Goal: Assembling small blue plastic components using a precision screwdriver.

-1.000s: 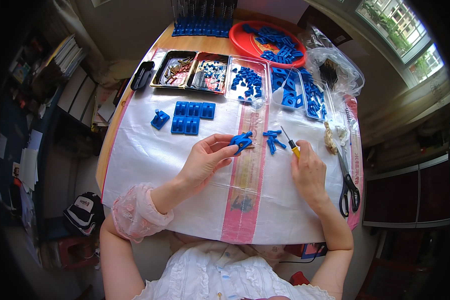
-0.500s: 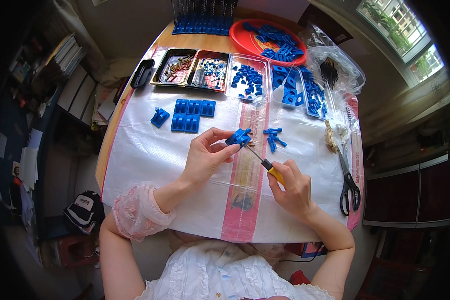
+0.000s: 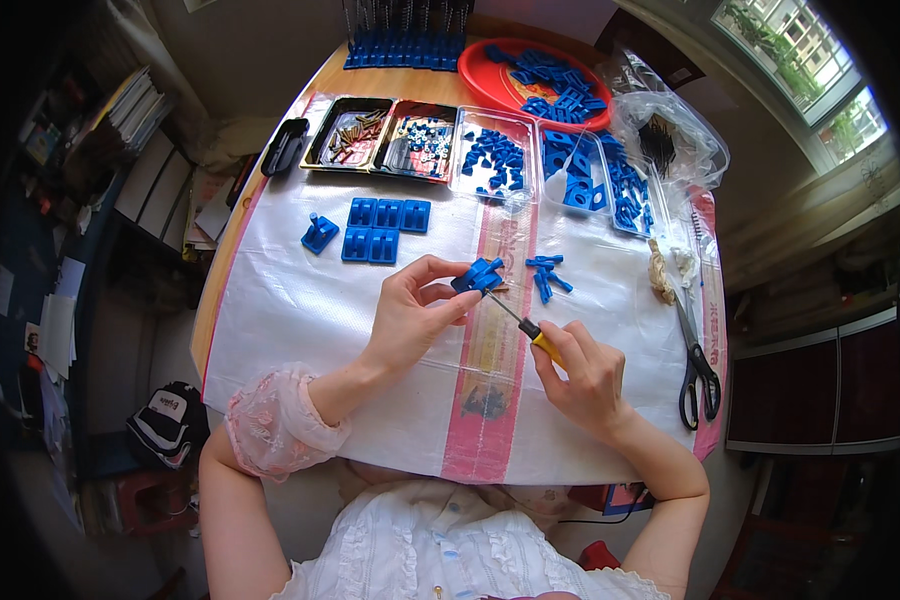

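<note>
Between thumb and fingers, my left hand (image 3: 420, 300) pinches a blue plastic part (image 3: 479, 274) above the middle of the table. My right hand (image 3: 582, 375) is closed around the yellow and black handle of a screwdriver (image 3: 530, 329). The screwdriver's shaft slants up to the left, its tip at the lower side of the held part; exactly what the tip meets is too small to tell. Just right of it lie a few slim blue pieces (image 3: 547, 277). Farther left sit several square blue parts (image 3: 383, 231) in two rows, with a single blue part (image 3: 319, 233) beside them.
Along the back stand a black tray of screws (image 3: 314, 157), a tray of small hardware (image 3: 384, 168), and clear boxes of blue pieces (image 3: 533, 180). Behind them is a red basin (image 3: 477, 83) of blue parts. Black-handled scissors (image 3: 703, 385) lie at the right edge.
My right hand and the screwdriver have shifted very slightly, the handle turning a little in the fingers. My left hand and the blue part stay nearly in place.
</note>
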